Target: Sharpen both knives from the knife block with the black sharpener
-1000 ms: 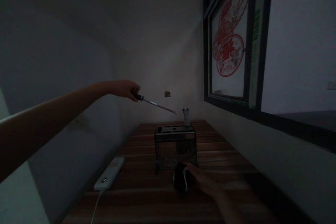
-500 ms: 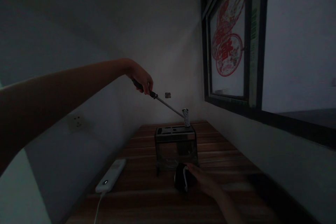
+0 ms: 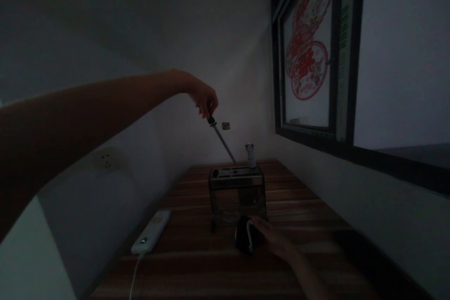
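My left hand (image 3: 206, 98) is closed round the black handle of a sharpening steel (image 3: 224, 141), its metal rod slanting down to the right. The rod's tip is at the back edge of a knife block (image 3: 237, 180) with a slotted dark top and a see-through front. I cannot tell whether the tip touches it. A silver, patterned handle (image 3: 251, 155) stands upright at the block's right end. My right hand (image 3: 269, 234) is on a black, cloth-like thing (image 3: 243, 235) with a white edge, just in front of the block; its fingers are partly hidden behind that thing.
The block stands on a striped wooden table (image 3: 197, 262). A white power strip (image 3: 152, 232) with a cord lies at the left. A wall socket (image 3: 106, 160) is beyond it. To the right is a dark-framed window (image 3: 346, 56) with red decorations. The room is dim.
My left hand has moved right and slightly up, and the steel now points more steeply downward. Its tip has shifted left, away from the silver handle. My right hand stays nearly in place.
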`<move>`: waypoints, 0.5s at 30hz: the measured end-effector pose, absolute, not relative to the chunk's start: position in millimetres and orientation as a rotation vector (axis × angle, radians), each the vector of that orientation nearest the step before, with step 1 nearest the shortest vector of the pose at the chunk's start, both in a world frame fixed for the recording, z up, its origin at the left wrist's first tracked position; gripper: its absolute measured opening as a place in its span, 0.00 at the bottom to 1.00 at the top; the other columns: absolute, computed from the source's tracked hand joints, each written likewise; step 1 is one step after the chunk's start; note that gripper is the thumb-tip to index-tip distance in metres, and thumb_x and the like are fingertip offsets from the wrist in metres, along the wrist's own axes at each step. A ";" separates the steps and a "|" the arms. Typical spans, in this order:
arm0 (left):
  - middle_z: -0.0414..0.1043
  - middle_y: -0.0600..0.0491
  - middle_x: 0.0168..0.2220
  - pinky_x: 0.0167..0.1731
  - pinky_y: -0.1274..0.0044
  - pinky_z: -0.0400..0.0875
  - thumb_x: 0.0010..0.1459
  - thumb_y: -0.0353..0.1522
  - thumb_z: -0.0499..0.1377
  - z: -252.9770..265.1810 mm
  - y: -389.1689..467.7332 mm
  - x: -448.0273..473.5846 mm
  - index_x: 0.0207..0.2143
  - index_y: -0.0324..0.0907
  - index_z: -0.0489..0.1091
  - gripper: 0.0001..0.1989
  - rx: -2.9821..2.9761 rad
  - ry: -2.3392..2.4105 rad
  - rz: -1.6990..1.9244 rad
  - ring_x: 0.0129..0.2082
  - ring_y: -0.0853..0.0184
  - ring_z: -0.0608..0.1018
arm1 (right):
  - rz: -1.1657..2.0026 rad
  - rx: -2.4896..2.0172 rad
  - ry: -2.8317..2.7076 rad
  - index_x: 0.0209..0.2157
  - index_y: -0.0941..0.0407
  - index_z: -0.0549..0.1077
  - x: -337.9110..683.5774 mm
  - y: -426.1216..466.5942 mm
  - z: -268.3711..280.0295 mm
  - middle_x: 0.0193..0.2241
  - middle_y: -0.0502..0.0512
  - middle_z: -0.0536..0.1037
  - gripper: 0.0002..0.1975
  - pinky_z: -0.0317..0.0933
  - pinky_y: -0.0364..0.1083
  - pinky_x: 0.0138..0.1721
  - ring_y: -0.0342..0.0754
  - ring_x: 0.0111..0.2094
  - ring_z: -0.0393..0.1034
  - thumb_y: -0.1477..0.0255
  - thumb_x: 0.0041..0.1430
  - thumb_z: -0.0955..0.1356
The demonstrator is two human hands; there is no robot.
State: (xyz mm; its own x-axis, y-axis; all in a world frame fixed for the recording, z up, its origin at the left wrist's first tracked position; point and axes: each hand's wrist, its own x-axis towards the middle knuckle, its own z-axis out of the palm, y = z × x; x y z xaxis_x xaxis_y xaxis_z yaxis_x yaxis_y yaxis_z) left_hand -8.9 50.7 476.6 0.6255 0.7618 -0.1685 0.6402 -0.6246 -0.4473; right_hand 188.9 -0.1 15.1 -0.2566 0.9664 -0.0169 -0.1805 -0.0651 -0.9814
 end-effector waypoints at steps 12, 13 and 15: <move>0.70 0.56 0.20 0.30 0.79 0.57 0.35 0.34 0.64 469.4 64.6 7.6 0.24 0.40 0.72 0.10 -2.555 -1.090 0.494 0.25 0.69 0.69 | 1.530 -0.894 -1.263 0.41 0.53 0.71 188.2 4.4 10.6 0.44 0.53 0.72 0.24 0.49 0.50 0.52 0.52 0.50 0.59 0.55 0.44 0.67; 0.70 0.56 0.20 0.30 0.79 0.57 0.35 0.33 0.64 468.2 63.4 9.4 0.24 0.40 0.72 0.10 -2.549 -1.096 0.504 0.25 0.69 0.69 | 1.527 -0.894 -1.262 0.40 0.53 0.71 188.3 5.1 9.7 0.44 0.52 0.72 0.24 0.50 0.50 0.51 0.52 0.50 0.60 0.55 0.43 0.68; 0.70 0.56 0.21 0.30 0.79 0.56 0.36 0.33 0.63 465.9 61.4 12.4 0.25 0.40 0.72 0.10 -2.535 -1.092 0.517 0.26 0.69 0.69 | 1.536 -0.906 -1.252 0.40 0.53 0.71 188.3 5.8 8.7 0.44 0.52 0.72 0.24 0.51 0.50 0.51 0.52 0.50 0.60 0.54 0.42 0.68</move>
State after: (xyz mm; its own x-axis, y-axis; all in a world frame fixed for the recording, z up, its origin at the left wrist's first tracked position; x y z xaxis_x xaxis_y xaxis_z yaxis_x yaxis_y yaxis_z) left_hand 12.4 61.4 465.9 0.6401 0.7429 -0.1958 0.6227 -0.6510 -0.4342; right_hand 188.3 5.8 8.7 -0.2997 0.9540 0.0110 -0.2031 -0.0525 -0.9777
